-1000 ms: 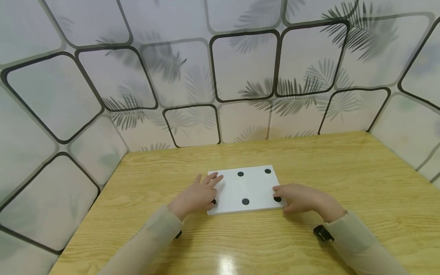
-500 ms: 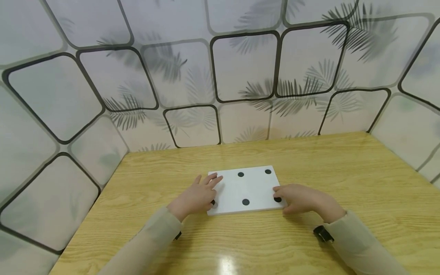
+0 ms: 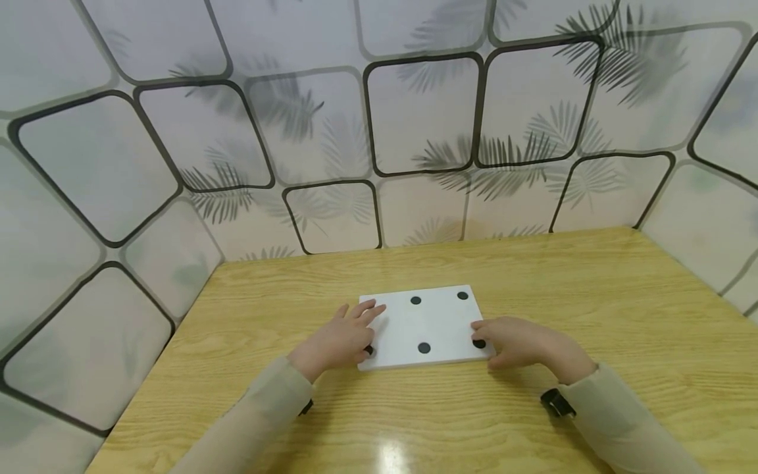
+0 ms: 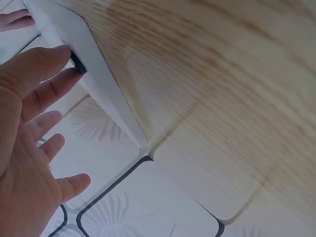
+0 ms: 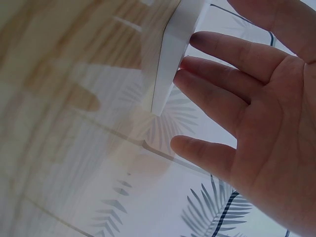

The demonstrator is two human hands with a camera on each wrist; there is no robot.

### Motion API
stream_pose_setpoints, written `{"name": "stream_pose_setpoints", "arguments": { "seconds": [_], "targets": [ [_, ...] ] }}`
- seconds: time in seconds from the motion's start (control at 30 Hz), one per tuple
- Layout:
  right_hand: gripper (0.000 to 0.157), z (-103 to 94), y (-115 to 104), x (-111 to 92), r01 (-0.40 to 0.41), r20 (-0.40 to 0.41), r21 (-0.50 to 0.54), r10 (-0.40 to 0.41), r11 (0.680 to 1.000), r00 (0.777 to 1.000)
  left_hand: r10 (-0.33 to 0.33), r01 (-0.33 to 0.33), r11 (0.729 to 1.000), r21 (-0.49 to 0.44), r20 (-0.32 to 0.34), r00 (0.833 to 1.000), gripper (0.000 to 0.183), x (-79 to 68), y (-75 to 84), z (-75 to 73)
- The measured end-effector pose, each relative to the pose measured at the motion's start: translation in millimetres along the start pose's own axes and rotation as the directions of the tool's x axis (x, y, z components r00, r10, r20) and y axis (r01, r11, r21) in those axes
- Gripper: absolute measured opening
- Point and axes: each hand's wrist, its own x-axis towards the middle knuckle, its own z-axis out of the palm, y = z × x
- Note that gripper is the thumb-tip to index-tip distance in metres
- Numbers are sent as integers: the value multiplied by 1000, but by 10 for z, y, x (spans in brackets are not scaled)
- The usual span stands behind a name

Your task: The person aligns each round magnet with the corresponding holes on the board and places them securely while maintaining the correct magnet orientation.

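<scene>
A white rectangular board (image 3: 403, 329) with black discs lies flat on the wooden table. At its front left corner my left hand (image 3: 340, 339) pinches a black disc (image 4: 77, 63) between thumb and index finger, while the other fingers spread over the board's left side. My right hand (image 3: 521, 339) touches the right end with fairly straight fingers, their tips at the board's edge in the right wrist view. A front right disc (image 3: 478, 343) lies just beside those fingers. Other discs show at the front middle (image 3: 424, 347), back middle (image 3: 416, 300) and back right (image 3: 462, 295).
The wooden table (image 3: 432, 415) stretches out on every side of the board. Behind and to both sides rise walls (image 3: 423, 118) patterned with rounded outlines and leaves. A dark wrist device (image 3: 557, 402) hangs under the right sleeve.
Half a second ago a pale round spot showed beside the left front disc; now the dark disc covers that place. My right hand and the board stay nearly still.
</scene>
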Motion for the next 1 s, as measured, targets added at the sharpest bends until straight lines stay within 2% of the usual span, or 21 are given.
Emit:
{"name": "stream_pose_setpoints", "arguments": {
  "seconds": [1.0],
  "targets": [
    [41,0,-2,-9,22,-5,-16,-22,1000,1000,26,-26,1000,-6,-32,999,15,-30,28,22]
  ]
}}
